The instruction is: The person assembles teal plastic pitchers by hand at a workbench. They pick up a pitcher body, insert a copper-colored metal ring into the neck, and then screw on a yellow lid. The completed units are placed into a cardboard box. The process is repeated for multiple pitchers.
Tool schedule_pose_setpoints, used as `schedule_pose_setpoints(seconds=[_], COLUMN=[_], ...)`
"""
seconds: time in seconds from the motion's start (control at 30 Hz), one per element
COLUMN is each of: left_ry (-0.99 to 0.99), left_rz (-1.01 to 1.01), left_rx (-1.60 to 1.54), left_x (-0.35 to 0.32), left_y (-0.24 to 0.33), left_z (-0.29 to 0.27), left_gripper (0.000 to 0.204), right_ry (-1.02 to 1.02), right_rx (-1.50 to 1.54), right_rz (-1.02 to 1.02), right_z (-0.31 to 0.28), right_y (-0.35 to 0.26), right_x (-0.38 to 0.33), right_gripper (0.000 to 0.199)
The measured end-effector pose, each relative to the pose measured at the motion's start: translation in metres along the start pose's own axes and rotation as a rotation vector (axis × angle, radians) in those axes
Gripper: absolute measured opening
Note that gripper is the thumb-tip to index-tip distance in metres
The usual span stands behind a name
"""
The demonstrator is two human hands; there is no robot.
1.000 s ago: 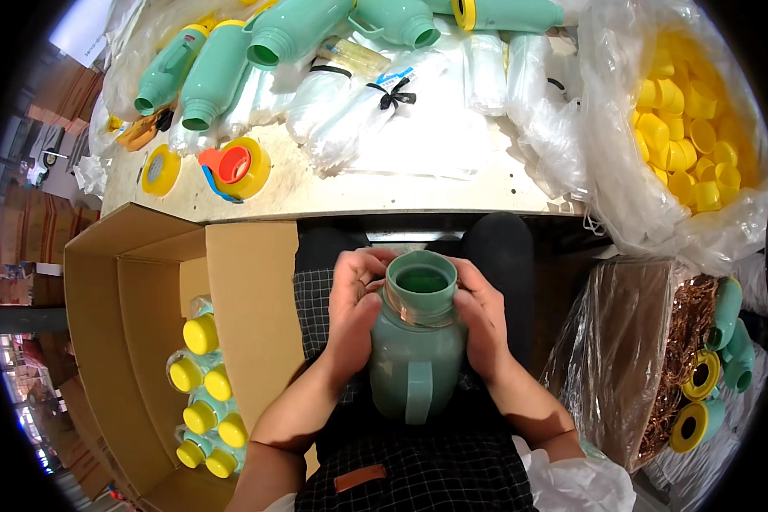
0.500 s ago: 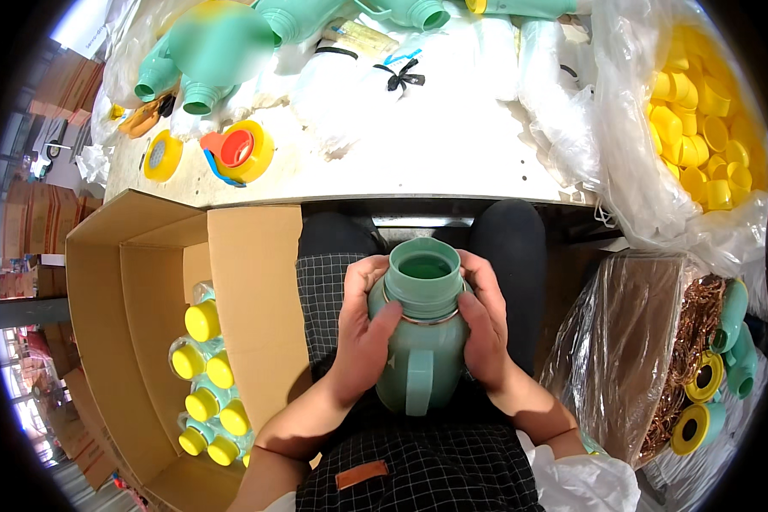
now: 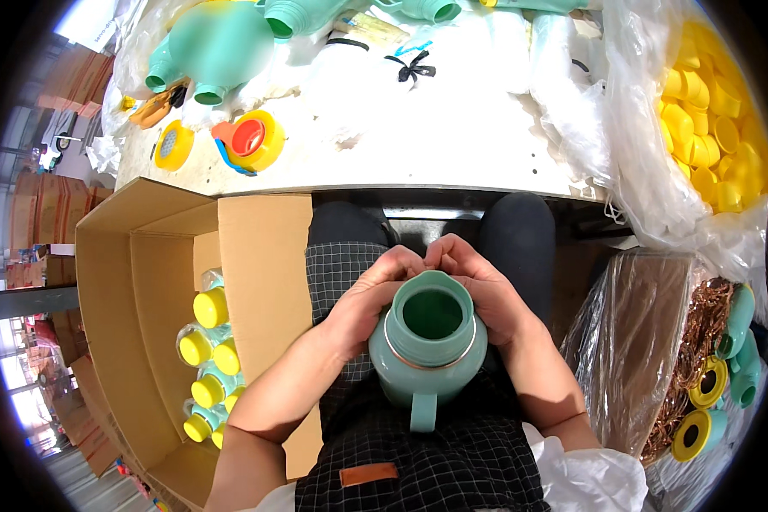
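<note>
A green handled jug stands on my lap, its wide round mouth uncovered and a thin metallic ring circling the base of its neck. The handle points toward me. At the far side of the neck, my left hand and my right hand meet with bent fingers, thumbs and fingertips pinched together. Whatever lies between the fingertips, if anything, is too small to make out. Both hands rest close against the jug's neck and partly hide its far side.
At my left, an opened cardboard box holds several yellow-capped bottles. The white worktable carries tape rolls and green jug bodies. A bag of yellow caps and a plastic-lined box of copper-coloured strands are at right.
My hands have slid from the jug's sides to the far side of its neck, where the fingertips now meet. The jug's mouth has tipped toward me.
</note>
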State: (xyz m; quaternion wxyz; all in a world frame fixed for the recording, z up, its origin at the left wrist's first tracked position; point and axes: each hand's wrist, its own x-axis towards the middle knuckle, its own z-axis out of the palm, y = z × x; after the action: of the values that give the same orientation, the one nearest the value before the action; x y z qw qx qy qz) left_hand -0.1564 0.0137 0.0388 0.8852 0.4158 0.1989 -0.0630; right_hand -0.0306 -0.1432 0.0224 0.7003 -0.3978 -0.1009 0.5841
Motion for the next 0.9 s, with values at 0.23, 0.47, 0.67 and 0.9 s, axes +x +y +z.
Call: schedule_pose_setpoints(seconds=[0.23, 0.47, 0.67, 0.9], left_ry=[0.418, 0.521, 0.246, 0.245], left_rz=[0.226, 0.230, 0.020, 0.146], left_rx=[0.308, 0.357, -0.074, 0.596], left_x=[0.039, -0.015, -0.007, -0.008], left_y=[-0.004, -0.070, -0.065, -0.054], left_z=[0.002, 0.001, 0.023, 0.019], left_gripper=[0.016, 0.033, 0.042, 0.059], right_ry=[0.208, 0.506, 0.162, 1.691], right_rx=[-0.279, -0.652, -0.833, -2.040], right_rz=[-0.624, -1.005, -0.982, -0.588], right_z=[-0.007, 0.001, -0.013, -0.232], right_y=[-0.007, -0.070, -0.061, -0.314], right_x=[0.002, -0.081, -0.081, -0.138], right_gripper=[0.043, 0.065, 0.031, 0.042])
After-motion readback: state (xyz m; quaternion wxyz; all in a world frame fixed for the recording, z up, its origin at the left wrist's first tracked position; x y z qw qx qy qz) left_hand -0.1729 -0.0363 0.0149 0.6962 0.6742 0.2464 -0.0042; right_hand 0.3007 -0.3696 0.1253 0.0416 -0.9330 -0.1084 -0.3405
